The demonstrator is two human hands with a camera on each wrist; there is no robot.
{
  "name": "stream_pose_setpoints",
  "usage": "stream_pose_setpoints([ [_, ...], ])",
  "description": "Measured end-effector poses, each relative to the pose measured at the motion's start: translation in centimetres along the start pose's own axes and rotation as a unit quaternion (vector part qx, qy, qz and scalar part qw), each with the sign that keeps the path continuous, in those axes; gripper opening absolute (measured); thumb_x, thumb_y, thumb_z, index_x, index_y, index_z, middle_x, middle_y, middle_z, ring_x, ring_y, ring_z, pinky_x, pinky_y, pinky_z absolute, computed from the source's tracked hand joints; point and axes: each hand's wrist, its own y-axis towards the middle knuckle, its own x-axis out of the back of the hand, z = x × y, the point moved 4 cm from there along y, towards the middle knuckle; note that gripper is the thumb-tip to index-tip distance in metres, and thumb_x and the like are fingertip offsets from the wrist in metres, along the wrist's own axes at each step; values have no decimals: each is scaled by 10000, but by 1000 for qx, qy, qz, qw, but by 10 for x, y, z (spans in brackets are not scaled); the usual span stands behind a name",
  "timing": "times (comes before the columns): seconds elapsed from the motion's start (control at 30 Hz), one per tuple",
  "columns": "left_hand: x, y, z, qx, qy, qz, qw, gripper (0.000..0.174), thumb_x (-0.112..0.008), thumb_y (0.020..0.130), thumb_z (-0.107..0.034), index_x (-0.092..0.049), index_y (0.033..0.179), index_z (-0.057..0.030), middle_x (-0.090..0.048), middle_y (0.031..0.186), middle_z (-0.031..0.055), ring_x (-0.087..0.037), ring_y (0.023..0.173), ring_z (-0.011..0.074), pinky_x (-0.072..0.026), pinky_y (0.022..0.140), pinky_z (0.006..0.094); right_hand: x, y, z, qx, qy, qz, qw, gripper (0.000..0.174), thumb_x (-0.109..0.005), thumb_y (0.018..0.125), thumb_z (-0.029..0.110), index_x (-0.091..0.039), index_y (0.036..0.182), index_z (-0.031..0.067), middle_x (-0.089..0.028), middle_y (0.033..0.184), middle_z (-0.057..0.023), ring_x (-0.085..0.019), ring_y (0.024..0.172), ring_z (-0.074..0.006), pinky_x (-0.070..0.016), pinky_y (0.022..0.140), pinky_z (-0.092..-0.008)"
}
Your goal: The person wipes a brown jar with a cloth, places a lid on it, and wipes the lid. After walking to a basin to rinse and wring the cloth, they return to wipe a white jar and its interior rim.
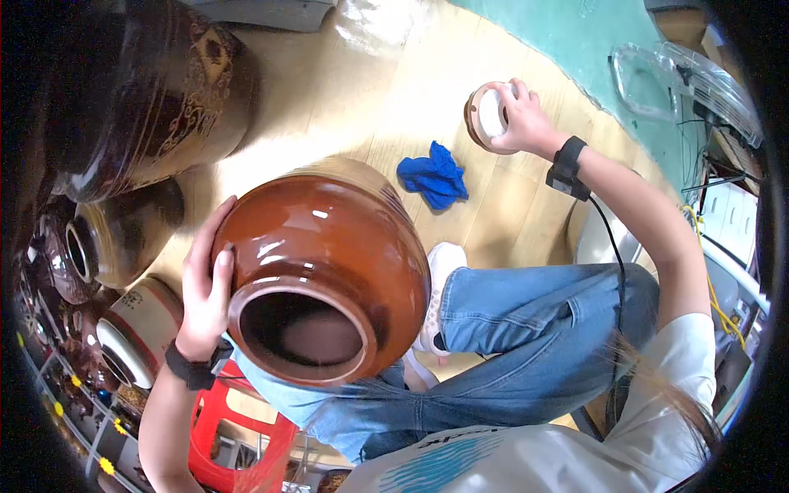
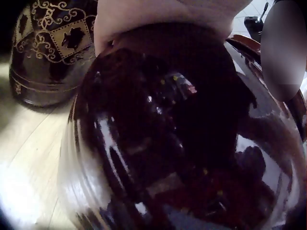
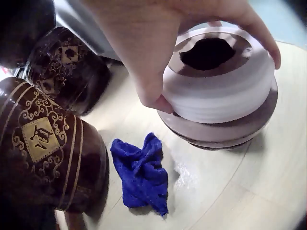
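Note:
A large glazed brown jar [image 1: 329, 222] is tilted against the person's legs, its round mouth turned toward the head camera. My left hand [image 1: 207, 279] rests on the jar's side, thumb and fingers lying fairly straight along the glaze. In the left wrist view, the dark shiny jar wall [image 2: 158, 143] fills most of the picture below the palm. My right hand [image 1: 524, 123] reaches out and grips a round jar lid [image 3: 216, 96] by its raised white ring. Thumb and fingers are on opposite sides of the ring, above a wider brown flange with a dark hollow showing inside.
A crumpled blue cloth [image 1: 433, 175] lies on the wooden floor [image 1: 345, 107] between jar and lid. Big dark jars with gold patterns [image 1: 164, 90] and smaller pots [image 1: 131, 230] stand at left. A red plastic stool [image 1: 238, 427] is below the left arm. Clear plastic [image 1: 649, 78] lies at right.

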Motion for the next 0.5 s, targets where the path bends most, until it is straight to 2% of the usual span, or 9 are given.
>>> stream_pose_setpoints([
  [0.07, 2, -1, 2, -14, 15, -4, 1000, 437, -408, 889, -232, -411, 1241, 27, -486, 1211, 196, -454, 1143, 292, -318, 974, 353, 23, 3, 6, 22, -2, -22, 1000, 879, -726, 513, 301, -317, 1276, 148, -342, 1218, -293, -406, 1030, -495, -381, 877, -511],
  [0.13, 4, -2, 2, -29, 28, -14, 999, 409, -431, 881, -196, -425, 1224, 27, -512, 1167, 211, -484, 1107, 300, -346, 951, 347, 51, 1, 15, 48, 8, -48, 998, 812, -695, 535, 245, -336, 1252, 115, -377, 1154, -252, -400, 1064, -427, -376, 905, -450],
  [0.17, 5, -2, 1, -34, 33, -21, 999, 406, -442, 879, -196, -432, 1218, 26, -518, 1158, 210, -490, 1098, 297, -352, 945, 345, 71, 2, 23, 44, 49, -30, 997, 802, -689, 555, 231, -327, 1257, 92, -385, 1137, -219, -417, 1059, -378, -381, 909, -412],
  [0.23, 5, -6, 2, -32, 11, -35, 999, 394, -469, 874, -199, -452, 1199, 23, -534, 1130, 207, -510, 1071, 287, -373, 924, 338, 118, -9, 50, 65, 84, -41, 994, 816, -696, 557, 249, -321, 1259, 70, -382, 1149, -234, -405, 1088, -379, -375, 925, -407],
  [0.27, 8, -8, -1, -39, 28, -42, 998, 390, -476, 877, -212, -461, 1191, 18, -539, 1120, 208, -521, 1054, 283, -384, 912, 333, 139, -15, 67, 75, 126, -46, 988, 831, -702, 559, 267, -314, 1261, 48, -378, 1161, -248, -394, 1117, -380, -368, 942, -403],
  [0.37, 10, -11, 4, -61, 17, -58, 996, 396, -495, 875, -246, -477, 1177, 9, -554, 1092, 215, -537, 1026, 299, -404, 889, 337, 197, -43, 110, 125, 177, -71, 974, 798, -674, 595, 267, -311, 1275, 61, -395, 1199, -191, -400, 1143, -308, -370, 948, -369],
  [0.4, 11, -12, 4, -69, 37, -61, 995, 403, -494, 873, -266, -484, 1168, 9, -553, 1090, 220, -533, 1028, 314, -401, 894, 345, 214, -55, 127, 138, 177, -71, 972, 798, -674, 595, 267, -311, 1275, 61, -395, 1199, -191, -400, 1143, -308, -370, 948, -369],
  [0.47, 10, -13, 5, -83, 61, -72, 992, 449, -464, 874, -339, -487, 1164, 3, -544, 1101, 228, -522, 1038, 331, -398, 900, 359, 246, -81, 160, 132, 240, -49, 961, 809, -665, 611, 283, -296, 1301, 78, -414, 1234, -162, -398, 1165, -273, -355, 955, -351],
  [0.5, 10, -15, 6, -68, 73, -64, 993, 472, -442, 875, -371, -482, 1169, -4, -540, 1106, 230, -518, 1036, 341, -400, 896, 364, 256, -95, 177, 128, 324, -9, 937, 810, -656, 621, 293, -289, 1311, 80, -420, 1243, -147, -399, 1170, -256, -341, 964, -347],
])
